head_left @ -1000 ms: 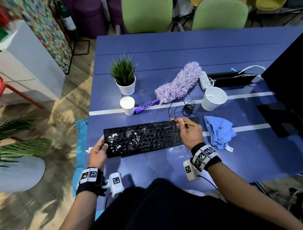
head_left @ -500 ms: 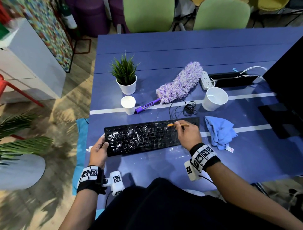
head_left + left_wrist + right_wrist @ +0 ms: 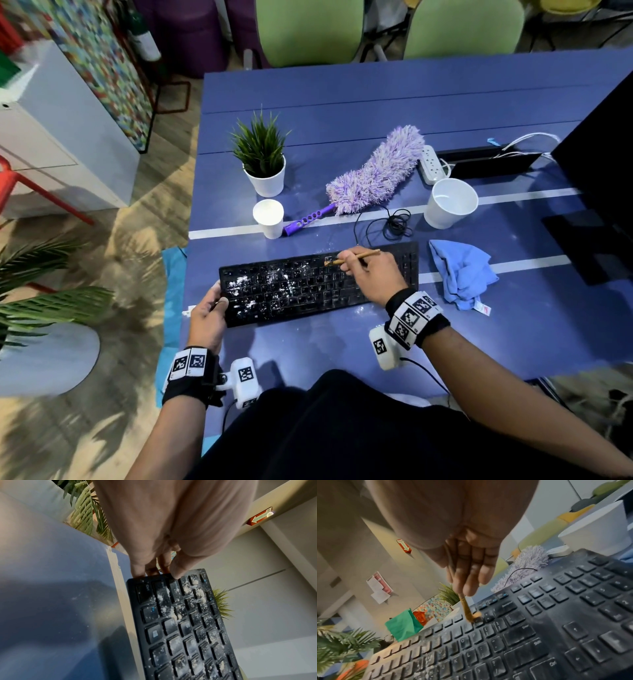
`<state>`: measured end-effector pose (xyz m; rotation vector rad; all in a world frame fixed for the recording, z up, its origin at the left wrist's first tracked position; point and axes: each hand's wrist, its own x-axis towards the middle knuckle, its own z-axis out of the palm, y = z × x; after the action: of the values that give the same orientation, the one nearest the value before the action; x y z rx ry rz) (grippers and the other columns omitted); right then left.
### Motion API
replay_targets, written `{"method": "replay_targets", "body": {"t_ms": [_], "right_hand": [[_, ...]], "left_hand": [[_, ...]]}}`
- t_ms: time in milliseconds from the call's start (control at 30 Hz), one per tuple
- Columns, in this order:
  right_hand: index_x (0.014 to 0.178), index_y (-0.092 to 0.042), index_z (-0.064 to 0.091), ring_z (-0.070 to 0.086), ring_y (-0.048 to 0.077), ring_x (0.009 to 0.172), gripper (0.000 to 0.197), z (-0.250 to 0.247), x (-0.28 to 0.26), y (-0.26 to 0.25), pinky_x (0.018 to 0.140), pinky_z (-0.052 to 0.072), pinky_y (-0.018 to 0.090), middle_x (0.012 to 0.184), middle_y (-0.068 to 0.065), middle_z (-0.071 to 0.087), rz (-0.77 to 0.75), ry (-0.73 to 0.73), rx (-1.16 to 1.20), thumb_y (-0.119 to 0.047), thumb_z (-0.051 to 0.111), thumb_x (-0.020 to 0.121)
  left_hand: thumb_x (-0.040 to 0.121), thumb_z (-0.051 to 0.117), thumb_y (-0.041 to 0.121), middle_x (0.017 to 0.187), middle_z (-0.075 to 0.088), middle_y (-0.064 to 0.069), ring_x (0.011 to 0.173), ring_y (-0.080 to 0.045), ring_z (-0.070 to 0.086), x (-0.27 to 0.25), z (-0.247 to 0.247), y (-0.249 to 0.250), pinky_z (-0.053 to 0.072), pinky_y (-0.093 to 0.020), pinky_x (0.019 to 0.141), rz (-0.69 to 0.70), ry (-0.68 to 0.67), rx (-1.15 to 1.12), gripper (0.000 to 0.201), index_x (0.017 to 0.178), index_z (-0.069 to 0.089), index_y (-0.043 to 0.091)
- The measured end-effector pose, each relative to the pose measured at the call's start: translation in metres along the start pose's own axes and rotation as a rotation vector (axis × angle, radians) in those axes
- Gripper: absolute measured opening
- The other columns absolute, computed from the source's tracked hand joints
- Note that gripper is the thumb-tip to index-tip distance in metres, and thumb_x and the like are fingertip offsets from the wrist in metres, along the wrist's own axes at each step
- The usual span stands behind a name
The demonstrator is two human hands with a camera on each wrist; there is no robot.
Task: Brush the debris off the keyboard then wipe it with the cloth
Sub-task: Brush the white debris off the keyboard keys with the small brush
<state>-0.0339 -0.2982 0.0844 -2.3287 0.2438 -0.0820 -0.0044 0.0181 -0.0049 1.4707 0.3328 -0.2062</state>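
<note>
Blue table (image 3: pixel 342 96) is occupied by a black keyboard (image 3: pixel 308 287) near the front edge, lying flat and slightly skewed. Behind it are seen a purple duster (image 3: pixel 373 171), a large white cup (image 3: pixel 450 202), a potted plant (image 3: pixel 263 161) and a small paper cup (image 3: pixel 269 217). The blue cloth (image 3: pixel 460 274) is left crumpled just right of the keyboard, untouched. The keyboard's left end is gripped by the left hand (image 3: pixel 207 315), thumb on top of the corner keys, fingers curled round the edge. A thin wooden brush (image 3: pixel 352 257) is pinched in the right hand (image 3: pixel 371 277), pen-style, with bristles pressed onto the upper key rows right of centre. White debris (image 3: pixel 246 291) is piled thickest on the left half; the right half and numpad look mostly cleared, only a dusty film remaining. Step in hand is judged to be brushing, roughly midway. Next, strokes should be carried leftward into the heavy patch, with crumbs swept off the edge, not pushed into key gaps; the left-hand grip may need shifting clear of the brush path. Wiping with the cloth is not yet started.
</note>
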Motion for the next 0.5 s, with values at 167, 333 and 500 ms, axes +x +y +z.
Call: {"method": "replay_targets", "body": {"t_ms": [167, 333, 500], "right_hand": [[0.090, -0.013, 0.068, 0.068, 0.030, 0.077, 0.032, -0.005, 0.000, -0.001, 0.071, 0.051, 0.034, 0.078, 0.009, 0.072, 0.036, 0.045, -0.159, -0.031, 0.043, 0.101], [0.092, -0.016, 0.072, 0.070, 0.023, 0.078, 0.056, -0.008, 0.000, -0.004, 0.076, 0.055, 0.034, 0.078, 0.005, 0.074, 0.089, 0.018, -0.049, -0.053, 0.029, 0.094], [0.090, -0.017, 0.073, 0.069, 0.022, 0.077, 0.042, -0.005, 0.003, -0.013, 0.077, 0.055, 0.034, 0.077, 0.003, 0.074, 0.152, -0.030, 0.025, -0.042, 0.041, 0.097]], "left_hand": [[0.098, 0.038, -0.013, 0.129, 0.057, -0.015, 0.121, -0.025, 0.051, 0.000, 0.001, 0.000, 0.032, -0.052, 0.116, 0.002, -0.004, -0.015, 0.044, 0.132, 0.052, 0.012], [0.097, 0.038, -0.013, 0.129, 0.058, -0.016, 0.120, -0.025, 0.050, 0.001, -0.001, -0.004, 0.040, -0.043, 0.109, 0.005, -0.015, -0.004, 0.046, 0.135, 0.051, 0.010], [0.097, 0.039, -0.012, 0.130, 0.057, -0.016, 0.121, -0.025, 0.051, 0.003, -0.001, -0.004, 0.030, -0.055, 0.116, 0.018, 0.001, -0.013, 0.045, 0.135, 0.051, 0.010]]}}
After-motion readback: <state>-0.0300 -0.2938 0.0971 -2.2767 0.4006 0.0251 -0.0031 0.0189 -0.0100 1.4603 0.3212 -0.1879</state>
